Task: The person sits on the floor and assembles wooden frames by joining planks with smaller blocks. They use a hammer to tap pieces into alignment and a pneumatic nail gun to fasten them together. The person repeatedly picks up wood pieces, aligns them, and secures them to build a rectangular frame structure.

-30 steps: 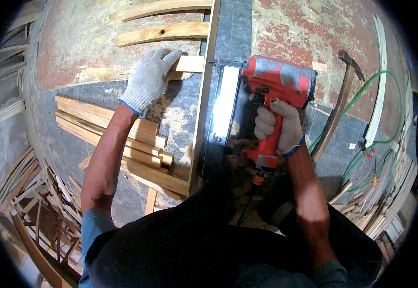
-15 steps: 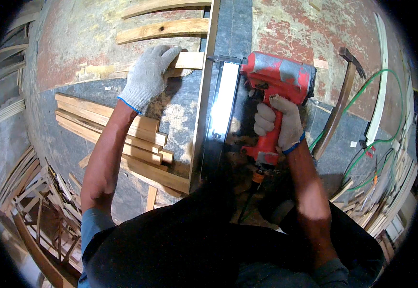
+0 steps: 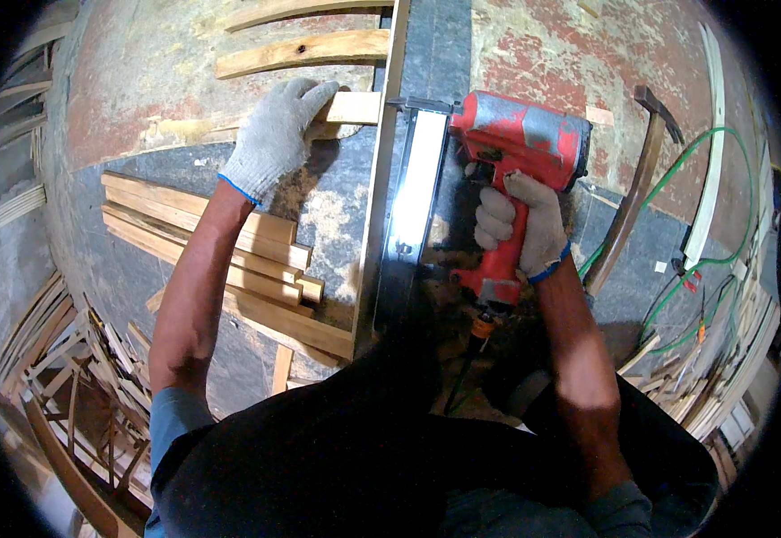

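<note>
My left hand [image 3: 274, 134], in a grey knit glove with a blue cuff, grips a short wooden slat [image 3: 353, 108]. The slat's right end meets a long upright wooden rail [image 3: 378, 193]. Around the handle of a red pneumatic nail gun [image 3: 523, 134] closes my right hand [image 3: 527, 220], gloved the same way. The gun's nose touches or nearly touches the rail opposite the slat's end, and its long magazine [image 3: 413, 188] runs back toward me beside the rail. Two more slats, one of them knotted [image 3: 305, 54], extend left from the rail farther away.
Loose wooden strips [image 3: 220, 242] lie stacked below my left hand. To the right are a wooden-handled hammer [image 3: 628, 197], a green hose [image 3: 677, 166] and a pale strip [image 3: 711, 152]. Scrap wood piles [image 3: 95, 386] fill both lower sides.
My left hand and the slat have shifted very slightly up and left in the view. The nail gun has tilted a touch, its nose still at the rail.
</note>
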{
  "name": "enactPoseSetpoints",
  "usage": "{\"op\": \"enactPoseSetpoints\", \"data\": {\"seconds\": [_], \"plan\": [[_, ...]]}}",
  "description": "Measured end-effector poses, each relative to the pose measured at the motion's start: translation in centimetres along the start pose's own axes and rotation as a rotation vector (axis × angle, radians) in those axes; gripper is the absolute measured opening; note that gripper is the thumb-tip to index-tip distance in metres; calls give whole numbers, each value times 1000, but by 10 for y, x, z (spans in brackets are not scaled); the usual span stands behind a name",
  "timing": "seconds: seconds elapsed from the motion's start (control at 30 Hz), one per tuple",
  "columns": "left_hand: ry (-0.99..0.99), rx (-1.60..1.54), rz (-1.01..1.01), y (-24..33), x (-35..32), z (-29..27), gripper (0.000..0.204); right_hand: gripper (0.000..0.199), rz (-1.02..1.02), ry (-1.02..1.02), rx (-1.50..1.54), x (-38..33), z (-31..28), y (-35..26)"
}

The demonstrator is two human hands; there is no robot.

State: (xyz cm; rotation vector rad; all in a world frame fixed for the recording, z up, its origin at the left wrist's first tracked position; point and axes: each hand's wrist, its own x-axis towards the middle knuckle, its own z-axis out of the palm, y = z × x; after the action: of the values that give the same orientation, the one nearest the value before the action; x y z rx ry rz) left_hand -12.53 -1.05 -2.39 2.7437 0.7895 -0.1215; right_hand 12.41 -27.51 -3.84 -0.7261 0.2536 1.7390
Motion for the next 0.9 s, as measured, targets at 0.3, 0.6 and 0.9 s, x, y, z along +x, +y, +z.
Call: {"op": "enactPoseSetpoints", "data": {"seconds": [0.3, 0.6, 0.9], "plan": [[30, 42, 67, -8, 0, 7, 63, 32, 35, -11, 14, 1, 2, 0], [33, 26, 89, -11, 0, 9, 70, 27, 44, 21, -17, 0, 4, 1], [-11, -1, 82, -12, 3, 6, 75, 30, 83, 29, -26, -2, 9, -1]]}}
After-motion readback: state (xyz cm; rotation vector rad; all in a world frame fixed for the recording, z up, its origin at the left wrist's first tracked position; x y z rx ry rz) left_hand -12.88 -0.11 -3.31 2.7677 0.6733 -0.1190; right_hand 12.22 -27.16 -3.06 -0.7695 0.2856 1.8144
